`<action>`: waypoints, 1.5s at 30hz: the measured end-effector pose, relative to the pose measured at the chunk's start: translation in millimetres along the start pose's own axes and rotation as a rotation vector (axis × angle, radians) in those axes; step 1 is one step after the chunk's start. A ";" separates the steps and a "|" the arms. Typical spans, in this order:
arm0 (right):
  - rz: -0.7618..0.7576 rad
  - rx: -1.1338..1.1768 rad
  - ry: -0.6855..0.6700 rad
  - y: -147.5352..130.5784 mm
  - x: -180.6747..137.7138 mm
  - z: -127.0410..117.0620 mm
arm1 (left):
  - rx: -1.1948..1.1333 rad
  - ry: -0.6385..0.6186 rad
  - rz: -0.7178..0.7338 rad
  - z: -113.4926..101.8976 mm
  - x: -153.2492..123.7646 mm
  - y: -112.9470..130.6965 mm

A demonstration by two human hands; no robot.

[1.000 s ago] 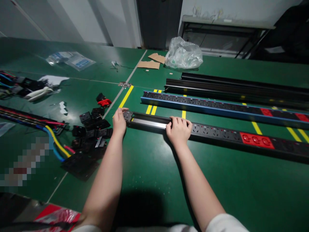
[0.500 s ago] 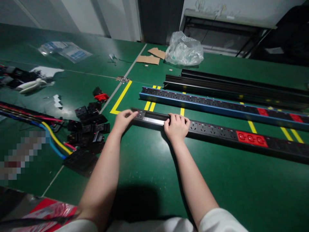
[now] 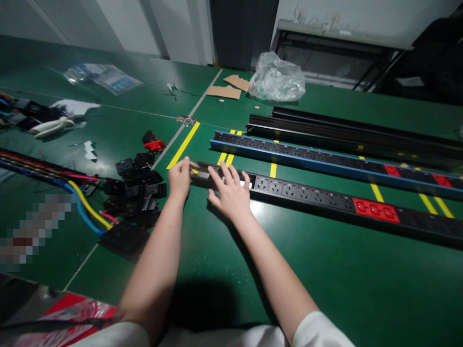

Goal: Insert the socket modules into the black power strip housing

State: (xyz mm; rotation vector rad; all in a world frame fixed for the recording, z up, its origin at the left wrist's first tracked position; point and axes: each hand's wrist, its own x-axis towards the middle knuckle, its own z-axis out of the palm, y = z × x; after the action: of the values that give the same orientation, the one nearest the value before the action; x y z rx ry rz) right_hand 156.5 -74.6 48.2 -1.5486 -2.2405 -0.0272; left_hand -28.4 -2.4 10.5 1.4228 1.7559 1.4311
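A long black socket strip (image 3: 307,195) with a red socket block lies across the green table (image 3: 325,279) in front of me. My left hand (image 3: 180,177) is curled round the strip's left end. My right hand (image 3: 229,190) rests on top of the strip just right of that end, fingers stretched out and spread over the open channel. A heap of loose black socket modules (image 3: 135,185) lies just left of my left hand.
A blue socket strip (image 3: 325,161) and black rails (image 3: 343,130) lie parallel farther back. Coloured cables (image 3: 72,190) run in from the left. A crumpled plastic bag (image 3: 277,79), cardboard scraps (image 3: 224,90) and clear packets (image 3: 104,79) sit at the far side. Yellow tape lines mark the table.
My right hand has slid left along the black strip toward its end and its fingers have opened out flat. My left hand has stayed at the strip's left end.
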 end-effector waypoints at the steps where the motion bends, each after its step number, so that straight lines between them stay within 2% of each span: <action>1: -0.025 0.006 -0.026 -8.4 2.6 3.8 | -0.017 0.040 -0.024 0.3 1.0 -2.3; 3: -0.027 0.004 -0.051 -17.8 5.1 9.9 | -0.030 0.082 -0.044 0.6 1.6 -5.5; 5: -0.011 -0.019 -0.047 -15.3 1.9 11.4 | -0.010 0.090 -0.031 0.7 0.4 -6.1; 10: 0.097 -0.133 0.049 27.4 -26.0 -0.9 | 0.113 0.111 0.093 1.1 -4.1 -0.4; 13: 0.019 -0.128 0.062 47.7 -38.6 -4.9 | 0.173 0.127 0.160 1.2 -4.4 2.2; 16: 0.017 -0.112 0.092 50.7 -41.5 -3.0 | 0.254 0.197 0.205 0.0 -4.2 3.1; 20: 0.037 -0.087 0.081 43.4 -38.4 -2.5 | 0.353 0.359 0.143 -3.7 -7.1 7.9; 24: 0.127 -0.053 0.072 38.5 -34.7 -4.8 | 0.489 0.411 0.080 -6.6 -12.9 20.3; 27: 0.134 -0.027 0.079 39.1 -35.2 -4.6 | 0.558 0.469 -0.019 -4.6 -14.6 26.3; 30: 0.111 0.010 0.086 42.3 -38.3 -4.2 | 0.595 0.413 -0.155 -0.3 -13.2 24.2; 32: 0.100 0.014 0.083 44.0 -40.2 -4.4 | 0.615 0.349 -0.174 1.1 -11.9 19.6; 37: 0.098 0.000 0.071 44.5 -41.0 -4.9 | 0.549 0.244 -0.009 -3.5 -8.5 7.9; 40: 0.097 -0.003 0.070 43.9 -40.7 -5.0 | 0.499 0.165 0.098 -5.4 -8.0 11.0; 45: 0.100 -0.007 0.072 43.5 -40.9 -5.2 | 0.714 0.216 0.011 -16.6 -27.0 38.6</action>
State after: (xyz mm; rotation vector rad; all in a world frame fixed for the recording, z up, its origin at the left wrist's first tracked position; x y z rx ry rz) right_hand 209.4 -95.8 29.5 -1.6348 -2.1084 -0.0609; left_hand -16.4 -36.8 44.7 1.6430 2.5641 1.0223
